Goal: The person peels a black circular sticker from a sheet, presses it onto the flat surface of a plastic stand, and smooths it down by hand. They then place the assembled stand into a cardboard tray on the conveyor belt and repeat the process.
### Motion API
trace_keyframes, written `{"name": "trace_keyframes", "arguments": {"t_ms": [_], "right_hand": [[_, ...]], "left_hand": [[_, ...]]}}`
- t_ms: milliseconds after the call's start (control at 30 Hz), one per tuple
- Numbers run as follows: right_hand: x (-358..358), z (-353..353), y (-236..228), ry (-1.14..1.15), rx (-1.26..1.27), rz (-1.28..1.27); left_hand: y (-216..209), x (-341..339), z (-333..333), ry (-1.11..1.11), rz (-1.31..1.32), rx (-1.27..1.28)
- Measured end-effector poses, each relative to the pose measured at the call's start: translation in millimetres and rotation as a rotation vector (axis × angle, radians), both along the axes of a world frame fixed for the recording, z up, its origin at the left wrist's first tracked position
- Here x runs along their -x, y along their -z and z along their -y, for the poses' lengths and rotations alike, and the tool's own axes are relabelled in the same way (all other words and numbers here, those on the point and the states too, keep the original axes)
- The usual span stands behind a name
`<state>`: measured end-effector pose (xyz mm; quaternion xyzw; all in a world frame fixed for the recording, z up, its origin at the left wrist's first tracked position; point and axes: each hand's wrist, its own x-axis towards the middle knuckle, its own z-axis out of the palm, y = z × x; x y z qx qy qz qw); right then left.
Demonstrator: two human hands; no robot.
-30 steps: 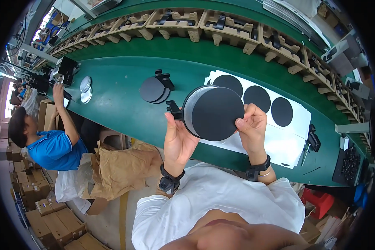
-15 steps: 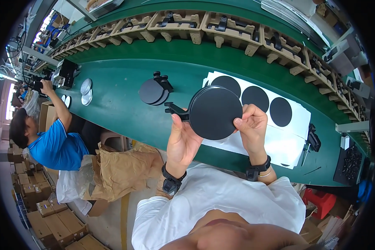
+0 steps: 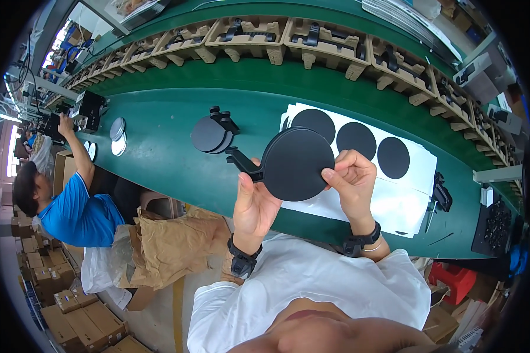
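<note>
My left hand point(image 3: 254, 206) is closed around a black round plate with a jointed arm point(image 3: 245, 164), holding it up above the bench from its lower left. A black round pad point(image 3: 300, 167) covers the plate's face, their edges almost lined up; a thin rim of the plate shows at the upper left. With thumb and forefinger, my right hand point(image 3: 353, 179) pinches the pad's right edge. Behind my hands lies a white sheet point(image 3: 388, 203) bearing several black round pads point(image 3: 357, 141). Left of it, similar black round plates with an arm point(image 3: 211, 134) rest on the green bench.
Moulded pulp trays point(image 3: 330, 44) with black parts line the raised shelf along the back. Silvery discs point(image 3: 118, 135) lie far left, near a co-worker in a blue shirt point(image 3: 79, 209). A black tool point(image 3: 441, 193) and a dark tray of small parts point(image 3: 493, 232) are right.
The plate and pad have shifted slightly left and down with both hands. The pad's face now sits lower right of the plate's rim, and my right fingers stay on its edge.
</note>
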<state>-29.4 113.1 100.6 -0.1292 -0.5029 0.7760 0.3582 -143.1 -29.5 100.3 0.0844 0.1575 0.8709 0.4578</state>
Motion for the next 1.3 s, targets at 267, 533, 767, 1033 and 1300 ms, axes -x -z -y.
{"name": "trace_keyframes", "arguments": {"t_ms": [267,533,767,1033,1300], "right_hand": [[8,9,-1,0.081,-0.068,0.038],[24,15,10,0.199,-0.151,0.251],[29,-7,11,0.385,-0.737,0.522],[32,3,21,-0.106,0.001,0.167],[49,15,-3,-0.062,-0.206,0.492]], "left_hand": [[1,4,7,-0.054,-0.131,0.030],[10,12,9,-0.135,-0.458,0.078],[13,34,17,-0.061,-0.321,-0.039],[15,30,10,-0.049,-0.170,0.103],[0,50,30,-0.079,-0.592,0.347]]}}
